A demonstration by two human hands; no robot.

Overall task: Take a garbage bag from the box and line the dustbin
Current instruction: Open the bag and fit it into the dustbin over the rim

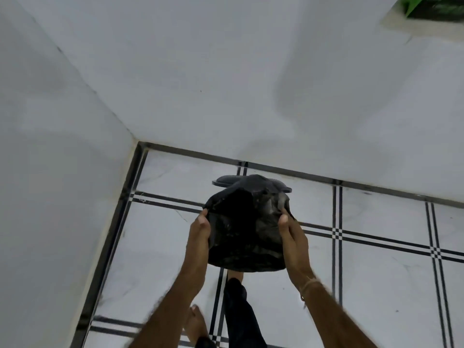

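A crumpled black garbage bag [246, 234] is stretched between my two hands, low over the tiled floor. My left hand [199, 229] grips its left edge and my right hand [292, 237] grips its right edge, thumbs on top. Directly behind the bag, the dustbin's dark grey lid [251, 183] is raised. The bag hides the bin's body, so I cannot tell whether the bag sits over the rim. The green garbage bag box [431, 6] rests on a ledge at the top right corner.
White walls meet in a corner at the left [136, 141], close behind the bin. The floor is white tile with black stripes [337, 233]. My leg in dark trousers [238, 297] reaches under the bag, and a bare foot [197, 320] stands beside it.
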